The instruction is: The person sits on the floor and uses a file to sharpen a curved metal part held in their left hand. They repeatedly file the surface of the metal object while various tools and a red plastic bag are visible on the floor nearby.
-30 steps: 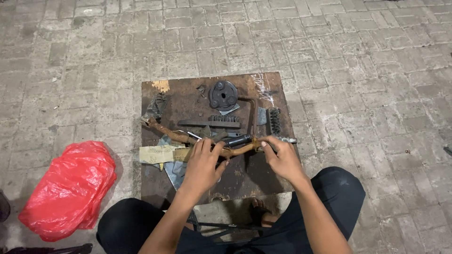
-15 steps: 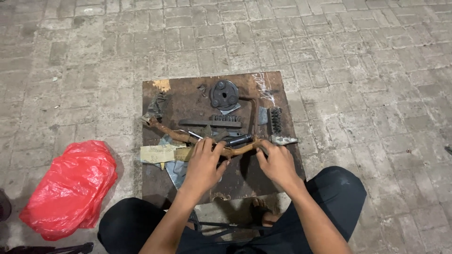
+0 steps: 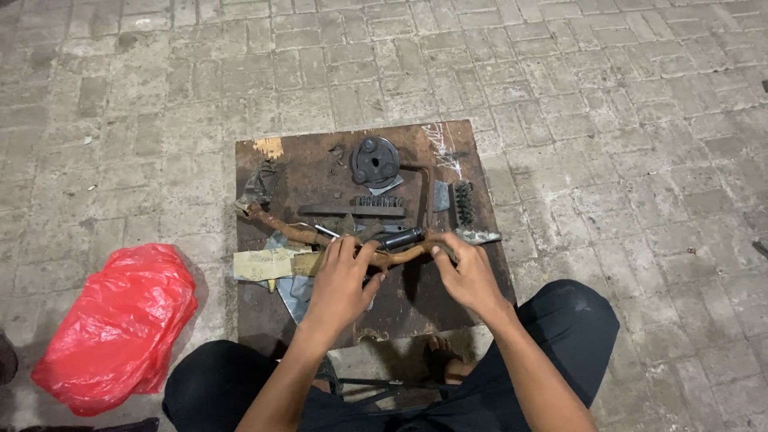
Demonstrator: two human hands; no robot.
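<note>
Your left hand (image 3: pixel 342 276) and right hand (image 3: pixel 466 274) both curl their fingers around a long, bent, rusty rod (image 3: pixel 296 232). The rod lies across the brown board (image 3: pixel 416 296), running between your hands and out to the left. A red bag (image 3: pixel 120 328) sits on the bricks, well apart.

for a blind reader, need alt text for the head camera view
A seated person's left hand and right hand hold a long rusty bent metal rod over a dark, worn wooden board strewn with small metal parts, on grey brick paving. A red plastic bag lies left.
</note>
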